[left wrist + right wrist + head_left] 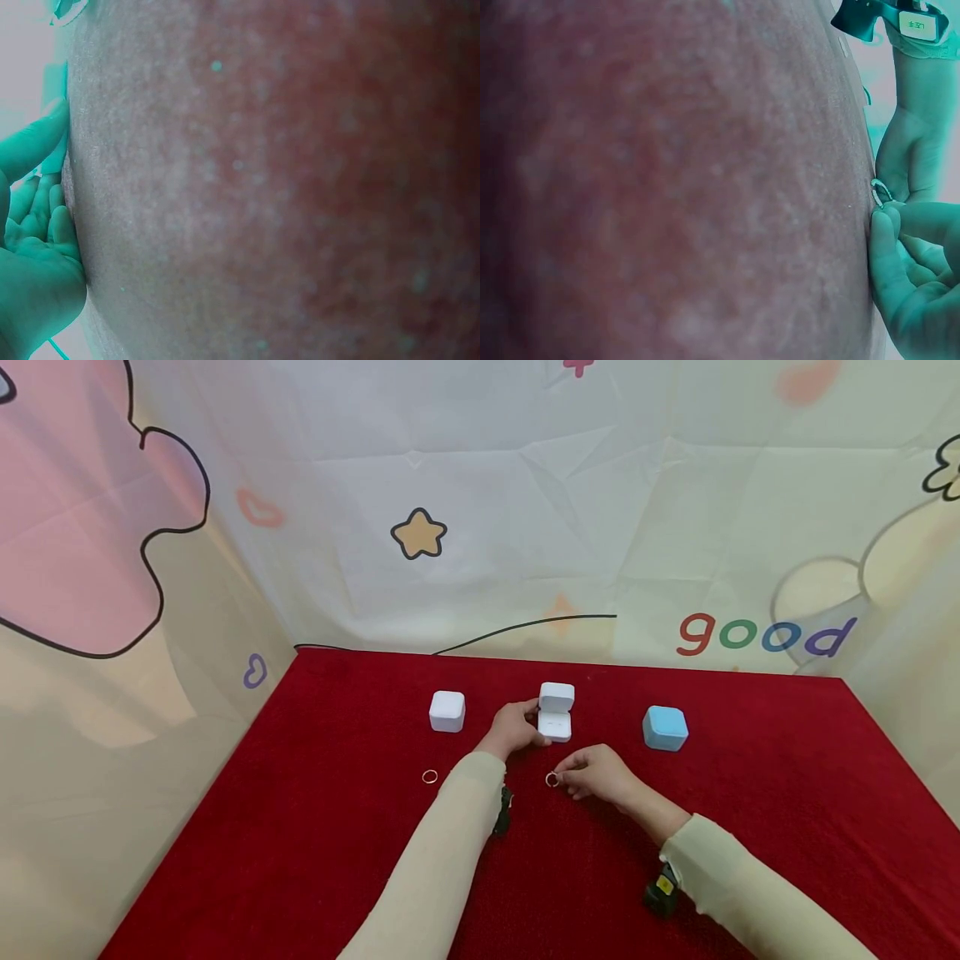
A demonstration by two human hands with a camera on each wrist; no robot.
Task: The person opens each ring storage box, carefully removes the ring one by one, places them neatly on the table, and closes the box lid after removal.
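Observation:
A white ring box (pixel 555 725) stands with its lid raised in the middle of the red cloth, its pale inside facing the person. My left hand (pixel 513 728) holds it from the left, thumb at the near edge and fingers at the side. Nearer the person, my right hand (pixel 596 774) pinches a thin ring (pixel 552 779) between thumb and fingertips, just in front of the box. The right wrist view also has the ring (pixel 879 193) upright at the fingertips. In the left wrist view the left hand (pixel 37 247) shows at the left edge.
A second ring (pixel 430 777) lies on the red cloth (pixel 315 827), left of the left forearm. Behind it sits a closed white box (pixel 447 712). Over on the right is a closed light-blue box (pixel 665 728). A printed curtain (pixel 510 527) hangs behind the table.

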